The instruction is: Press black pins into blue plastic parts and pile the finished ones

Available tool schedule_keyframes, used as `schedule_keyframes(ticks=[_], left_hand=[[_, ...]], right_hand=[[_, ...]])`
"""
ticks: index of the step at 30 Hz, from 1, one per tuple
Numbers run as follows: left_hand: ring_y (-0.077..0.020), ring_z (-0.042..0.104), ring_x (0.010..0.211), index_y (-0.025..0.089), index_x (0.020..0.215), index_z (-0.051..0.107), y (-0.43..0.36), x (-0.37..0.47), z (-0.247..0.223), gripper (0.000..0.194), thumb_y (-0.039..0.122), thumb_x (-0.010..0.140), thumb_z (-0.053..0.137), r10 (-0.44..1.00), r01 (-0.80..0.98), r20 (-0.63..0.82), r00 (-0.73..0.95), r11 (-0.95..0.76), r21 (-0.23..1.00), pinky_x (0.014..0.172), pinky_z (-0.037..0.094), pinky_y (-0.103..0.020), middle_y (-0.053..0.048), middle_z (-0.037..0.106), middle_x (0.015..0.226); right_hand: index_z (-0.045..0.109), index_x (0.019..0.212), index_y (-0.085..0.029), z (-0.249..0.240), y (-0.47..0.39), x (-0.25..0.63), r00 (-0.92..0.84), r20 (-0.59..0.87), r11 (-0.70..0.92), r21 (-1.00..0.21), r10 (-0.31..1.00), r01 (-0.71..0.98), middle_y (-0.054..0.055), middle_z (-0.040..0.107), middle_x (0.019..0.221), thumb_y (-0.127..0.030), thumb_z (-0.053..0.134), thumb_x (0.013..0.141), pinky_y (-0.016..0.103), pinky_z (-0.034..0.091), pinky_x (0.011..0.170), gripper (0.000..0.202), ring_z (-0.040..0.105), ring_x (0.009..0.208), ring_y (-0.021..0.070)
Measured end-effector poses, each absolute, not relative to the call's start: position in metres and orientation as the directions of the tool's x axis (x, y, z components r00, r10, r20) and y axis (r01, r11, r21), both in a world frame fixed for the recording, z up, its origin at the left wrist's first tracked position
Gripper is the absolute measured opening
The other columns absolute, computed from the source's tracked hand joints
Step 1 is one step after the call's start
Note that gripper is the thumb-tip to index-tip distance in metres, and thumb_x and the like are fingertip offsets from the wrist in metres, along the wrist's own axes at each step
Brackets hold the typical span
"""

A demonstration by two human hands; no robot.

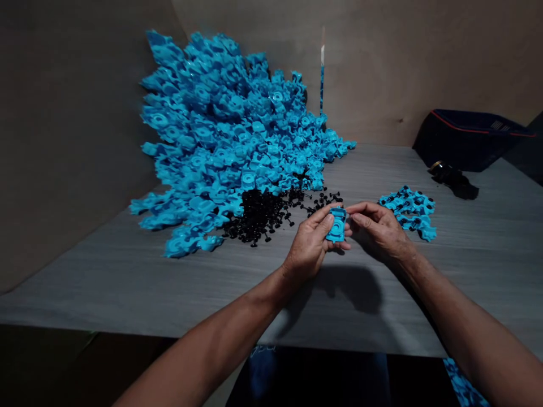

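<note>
Between the thumb and fingers of my left hand (309, 242) is a small blue plastic toy car body (337, 227), its hollow side facing up at me. My right hand (382, 230) is at the body's right edge, thumb and index finger pinched together. Whatever those fingertips hold, if anything, is too small to make out. Just beyond my left hand lies a heap of black wheel axles (257, 212), with a few scattered loose. Right of my right hand sits a group of blue car bodies (409, 204) with black wheels on them.
A large heap of blue car bodies (220, 130) is piled against the walls at the back left. At the back right stands a dark bin (458, 138) with a red line along its rim. A black wristwatch (453, 179) lies before it on the grey wood-grain table (190, 299).
</note>
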State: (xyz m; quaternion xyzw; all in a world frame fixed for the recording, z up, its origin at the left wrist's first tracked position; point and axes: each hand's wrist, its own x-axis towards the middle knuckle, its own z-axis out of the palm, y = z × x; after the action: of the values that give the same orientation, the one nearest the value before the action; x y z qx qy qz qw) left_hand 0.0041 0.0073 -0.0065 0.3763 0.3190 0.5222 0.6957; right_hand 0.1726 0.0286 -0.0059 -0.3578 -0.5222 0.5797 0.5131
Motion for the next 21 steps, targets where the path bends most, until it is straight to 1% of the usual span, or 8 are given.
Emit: schedule_keyframes(ticks=[3,6,10,13,15,17,19,21], left_hand=[[-0.0199,0.072,0.075,0.013,0.129,0.058,0.0091,0.0012,-0.0015,0.043,0.028,0.089,0.064,0.954,-0.537,-0.111,0.277,0.250,0.805,0.059,0.060,-0.029,-0.008,0.071,0.084],[-0.0217,0.074,0.077,0.011,0.130,0.056,0.0099,0.0001,0.0015,0.046,0.019,0.085,0.058,0.946,-0.569,-0.133,0.296,0.286,0.771,0.060,0.059,-0.029,-0.008,0.071,0.083],[-0.0234,0.074,0.081,0.012,0.129,0.056,0.0107,-0.0003,0.0000,0.053,0.015,0.076,0.057,0.939,-0.581,-0.120,0.323,0.297,0.758,0.061,0.059,-0.029,-0.010,0.072,0.090],[-0.0246,0.074,0.086,0.013,0.130,0.055,0.0106,-0.0003,-0.0019,0.056,0.014,0.074,0.059,0.935,-0.576,-0.113,0.336,0.299,0.761,0.063,0.060,-0.030,-0.010,0.072,0.093],[-0.0250,0.074,0.086,0.012,0.130,0.054,0.0099,0.0006,-0.0023,0.055,0.015,0.076,0.060,0.936,-0.567,-0.110,0.335,0.293,0.770,0.064,0.060,-0.031,-0.009,0.072,0.090],[-0.0241,0.074,0.081,0.012,0.128,0.056,0.0092,0.0024,-0.0016,0.048,0.020,0.080,0.061,0.943,-0.554,-0.109,0.313,0.275,0.786,0.061,0.060,-0.031,-0.008,0.071,0.086],[-0.0223,0.073,0.075,0.013,0.122,0.058,0.0094,0.0037,0.0002,0.040,0.029,0.086,0.063,0.961,-0.545,-0.105,0.256,0.233,0.806,0.057,0.059,-0.030,-0.007,0.071,0.083],[-0.0202,0.072,0.070,0.015,0.116,0.059,0.0114,0.0029,0.0033,0.036,0.037,0.087,0.067,0.981,-0.542,-0.098,0.165,0.173,0.822,0.053,0.058,-0.028,-0.005,0.070,0.080]], right_hand=[[0.075,0.088,-0.020,-0.0099,0.0327,0.1760,-0.137,0.126,0.091,-0.967,0.982,-0.237,-0.003,0.062,0.061,-0.045,0.086,0.071,0.023,0.047,0.052,0.032,0.055,0.055,0.0094],[0.075,0.089,-0.019,-0.0126,0.0345,0.1767,-0.131,0.109,0.077,-0.970,0.985,-0.231,-0.003,0.063,0.062,-0.044,0.086,0.071,0.023,0.047,0.052,0.033,0.056,0.055,0.0098],[0.074,0.089,-0.018,-0.0135,0.0344,0.1760,-0.162,0.094,0.064,-0.981,0.982,-0.182,-0.002,0.064,0.064,-0.046,0.084,0.072,0.024,0.047,0.053,0.034,0.057,0.057,0.0107],[0.074,0.089,-0.018,-0.0117,0.0325,0.1753,-0.157,0.102,0.076,-0.984,0.982,-0.162,-0.002,0.064,0.063,-0.047,0.084,0.072,0.025,0.047,0.053,0.035,0.057,0.058,0.0113],[0.074,0.090,-0.019,-0.0098,0.0302,0.1745,-0.151,0.121,0.098,-0.984,0.981,-0.147,-0.003,0.063,0.063,-0.046,0.083,0.073,0.025,0.046,0.053,0.034,0.056,0.057,0.0112],[0.074,0.091,-0.019,-0.0088,0.0284,0.1740,-0.142,0.149,0.135,-0.985,0.979,-0.103,-0.002,0.064,0.066,-0.045,0.080,0.076,0.025,0.044,0.055,0.031,0.055,0.058,0.0108],[0.074,0.093,-0.019,-0.0106,0.0292,0.1750,-0.123,0.177,0.174,-0.984,0.977,-0.035,-0.001,0.065,0.069,-0.043,0.076,0.080,0.025,0.042,0.056,0.028,0.053,0.059,0.0107],[0.074,0.092,-0.019,-0.0161,0.0335,0.1785,-0.055,0.229,0.232,-0.971,0.972,0.058,-0.001,0.064,0.070,-0.041,0.071,0.082,0.026,0.043,0.058,0.024,0.053,0.061,0.0115]])
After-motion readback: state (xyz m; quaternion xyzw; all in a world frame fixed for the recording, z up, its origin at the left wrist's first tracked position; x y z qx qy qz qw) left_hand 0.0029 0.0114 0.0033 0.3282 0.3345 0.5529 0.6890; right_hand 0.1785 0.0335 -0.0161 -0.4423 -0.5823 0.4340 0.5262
